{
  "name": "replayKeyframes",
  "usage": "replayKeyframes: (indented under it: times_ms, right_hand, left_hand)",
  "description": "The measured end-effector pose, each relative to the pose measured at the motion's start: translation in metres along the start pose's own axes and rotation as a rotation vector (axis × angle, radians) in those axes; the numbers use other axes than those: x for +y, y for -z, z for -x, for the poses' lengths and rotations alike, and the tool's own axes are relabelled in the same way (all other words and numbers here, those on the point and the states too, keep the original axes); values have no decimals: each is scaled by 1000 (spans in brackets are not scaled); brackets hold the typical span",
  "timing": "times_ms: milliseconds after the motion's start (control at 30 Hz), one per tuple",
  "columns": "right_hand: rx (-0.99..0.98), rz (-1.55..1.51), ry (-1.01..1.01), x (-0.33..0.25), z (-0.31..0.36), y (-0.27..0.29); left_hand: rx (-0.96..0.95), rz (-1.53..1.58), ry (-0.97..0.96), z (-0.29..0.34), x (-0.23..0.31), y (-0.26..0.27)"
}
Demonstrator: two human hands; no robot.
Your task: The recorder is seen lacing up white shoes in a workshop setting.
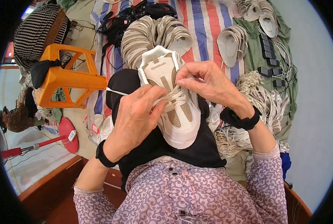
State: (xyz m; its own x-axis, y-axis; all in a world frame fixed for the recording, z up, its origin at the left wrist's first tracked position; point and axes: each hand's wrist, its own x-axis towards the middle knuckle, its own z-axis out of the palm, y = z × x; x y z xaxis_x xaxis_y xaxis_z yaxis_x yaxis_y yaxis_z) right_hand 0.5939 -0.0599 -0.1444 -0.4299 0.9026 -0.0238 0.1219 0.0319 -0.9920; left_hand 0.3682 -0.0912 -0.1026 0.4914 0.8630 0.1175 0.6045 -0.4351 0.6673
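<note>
Sneaker upper (179, 119), cream with tan mesh panels, lies on the black cloth (144, 153) over the person's lap, its rounded toe pointing toward the person's body and its tongue and collar away. White lace (176, 98) crosses the throat in several rows, and a loose end sticks out leftward beyond the knuckles. The left hand (136, 108) has its grip closed on the lace, thumb against forefinger, at the left side of the throat. The right hand (207, 80) has thumb and forefinger brought together at the opposite eyelet edge; whether lace is caught between them I cannot tell. Each wrist wears a black band (241, 118). Just beyond the collar, nested shoe uppers (138, 39) fan out on a striped sheet (200, 33). Near the right forearm lies a heap of pale laces (261, 91), partly on green cloth (248, 37); an orange stool (47, 93) is off to the left.
</note>
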Motion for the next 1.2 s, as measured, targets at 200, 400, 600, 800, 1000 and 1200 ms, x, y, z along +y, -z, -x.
replayKeyframes:
  times_ms: [200, 400, 600, 800, 1000, 1200]
  right_hand:
    - [95, 39, 58, -7, -23, -8]
    - [143, -29, 65, 0, -31, -13]
    - [170, -63, 74, 0, -31, -12]
    - [133, -195, 56, 8, -35, -14]
    - [84, -279, 31, 7, -36, -16]
    - [18, -233, 1, 5, -35, -15]
  left_hand:
    - [-33, -126, -26, -1, -2, 11]
    - [-37, -99, 15, -6, 5, 3]
    - [-98, 7, 70, -14, -4, 0]
    - [-137, 71, 141, -15, -9, 4]
    - [-214, 68, 169, -15, -12, 18]
    - [-244, 160, 179, -11, -16, 24]
